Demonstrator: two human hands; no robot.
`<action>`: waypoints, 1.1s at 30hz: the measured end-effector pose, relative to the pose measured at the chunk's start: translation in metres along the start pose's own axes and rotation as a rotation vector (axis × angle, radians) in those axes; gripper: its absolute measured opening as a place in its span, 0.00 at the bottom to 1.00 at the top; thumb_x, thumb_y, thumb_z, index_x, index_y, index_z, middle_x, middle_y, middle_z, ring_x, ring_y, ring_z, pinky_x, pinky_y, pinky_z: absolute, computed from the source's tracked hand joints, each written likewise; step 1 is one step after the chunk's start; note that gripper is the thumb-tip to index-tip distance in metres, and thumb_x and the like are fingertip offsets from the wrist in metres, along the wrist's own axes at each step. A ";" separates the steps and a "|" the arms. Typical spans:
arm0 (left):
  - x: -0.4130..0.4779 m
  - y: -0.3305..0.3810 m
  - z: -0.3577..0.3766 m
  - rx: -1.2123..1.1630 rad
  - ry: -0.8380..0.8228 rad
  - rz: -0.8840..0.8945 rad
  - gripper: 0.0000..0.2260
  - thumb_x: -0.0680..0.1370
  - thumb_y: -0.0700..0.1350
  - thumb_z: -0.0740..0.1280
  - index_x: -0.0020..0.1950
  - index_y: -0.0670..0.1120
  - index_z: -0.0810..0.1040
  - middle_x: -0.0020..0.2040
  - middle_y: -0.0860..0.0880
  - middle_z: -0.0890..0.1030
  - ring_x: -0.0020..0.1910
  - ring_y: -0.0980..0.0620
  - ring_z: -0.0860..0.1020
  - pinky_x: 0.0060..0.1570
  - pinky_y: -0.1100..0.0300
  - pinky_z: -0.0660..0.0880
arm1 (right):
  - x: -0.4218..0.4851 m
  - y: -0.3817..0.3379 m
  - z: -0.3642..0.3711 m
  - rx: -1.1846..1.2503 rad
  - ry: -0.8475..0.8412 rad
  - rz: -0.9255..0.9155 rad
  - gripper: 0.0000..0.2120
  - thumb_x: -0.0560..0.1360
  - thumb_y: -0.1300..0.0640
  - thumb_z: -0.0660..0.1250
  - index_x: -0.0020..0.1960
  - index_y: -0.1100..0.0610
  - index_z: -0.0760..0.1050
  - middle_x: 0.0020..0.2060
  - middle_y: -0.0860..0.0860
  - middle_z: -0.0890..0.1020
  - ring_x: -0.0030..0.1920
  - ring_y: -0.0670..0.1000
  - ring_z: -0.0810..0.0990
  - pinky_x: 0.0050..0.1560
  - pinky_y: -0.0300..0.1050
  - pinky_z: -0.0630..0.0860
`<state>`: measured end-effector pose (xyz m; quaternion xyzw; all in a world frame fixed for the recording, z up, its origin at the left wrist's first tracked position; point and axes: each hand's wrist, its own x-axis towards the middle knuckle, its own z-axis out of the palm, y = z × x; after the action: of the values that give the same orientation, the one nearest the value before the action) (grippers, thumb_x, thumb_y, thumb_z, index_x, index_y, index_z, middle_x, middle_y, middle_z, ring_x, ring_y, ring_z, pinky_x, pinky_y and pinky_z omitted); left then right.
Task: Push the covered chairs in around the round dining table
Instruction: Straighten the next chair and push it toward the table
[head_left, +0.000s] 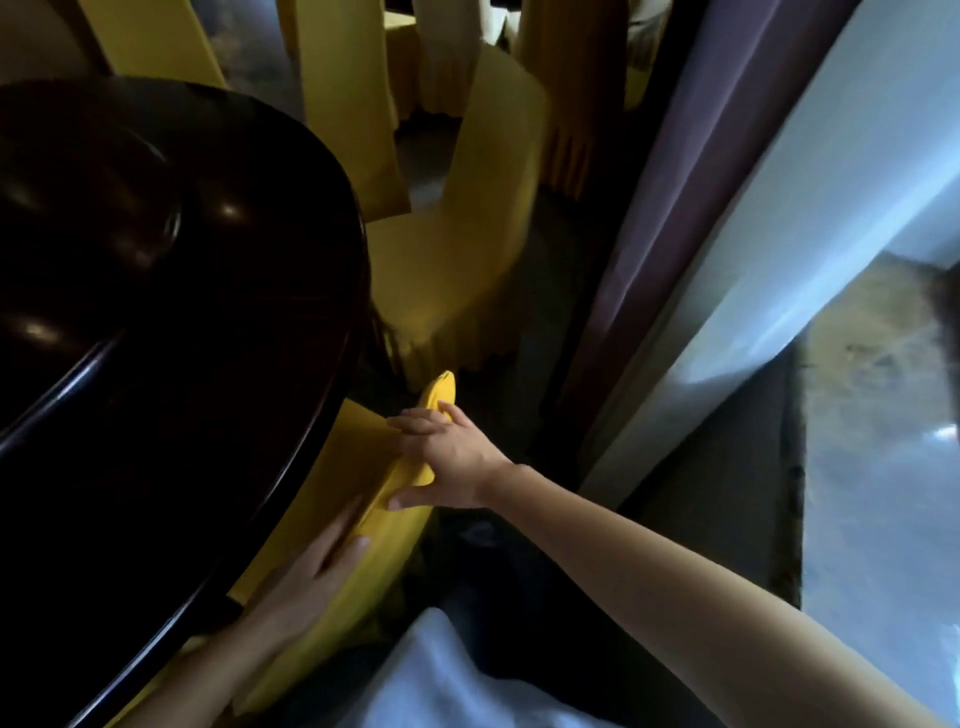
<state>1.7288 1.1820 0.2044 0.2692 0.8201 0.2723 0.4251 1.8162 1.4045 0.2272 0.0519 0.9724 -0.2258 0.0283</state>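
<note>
gripping covered chair (387, 558) with right hand (449, 460), pressing flat with left hand (306, 579) — risking a pinch against table (208, 364) rim.

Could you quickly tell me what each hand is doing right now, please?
Left hand: open, fingers flat on the chair.
Right hand: grips the chair's top edge.
</note>
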 end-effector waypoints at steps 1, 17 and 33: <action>0.013 0.010 -0.003 0.007 -0.001 0.027 0.36 0.65 0.76 0.52 0.72 0.69 0.54 0.72 0.62 0.60 0.72 0.55 0.61 0.71 0.48 0.60 | 0.001 0.007 -0.003 0.050 0.017 0.020 0.35 0.71 0.36 0.67 0.72 0.53 0.67 0.75 0.51 0.61 0.76 0.52 0.52 0.75 0.59 0.50; 0.248 0.179 -0.029 0.295 0.178 0.248 0.34 0.78 0.62 0.57 0.77 0.55 0.45 0.78 0.50 0.51 0.77 0.49 0.51 0.73 0.44 0.56 | 0.093 0.158 -0.098 0.091 -0.155 0.432 0.33 0.76 0.39 0.62 0.76 0.50 0.56 0.77 0.50 0.56 0.77 0.54 0.49 0.75 0.55 0.54; 0.333 0.253 -0.058 0.447 0.211 0.101 0.32 0.79 0.63 0.52 0.77 0.52 0.45 0.79 0.50 0.49 0.77 0.48 0.46 0.73 0.42 0.49 | 0.188 0.263 -0.131 0.329 -0.073 0.461 0.27 0.78 0.45 0.63 0.73 0.52 0.63 0.74 0.50 0.63 0.75 0.51 0.57 0.72 0.49 0.58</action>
<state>1.5690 1.5725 0.2201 0.3674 0.8853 0.1315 0.2529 1.6557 1.7139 0.2150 0.2675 0.8835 -0.3699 0.1053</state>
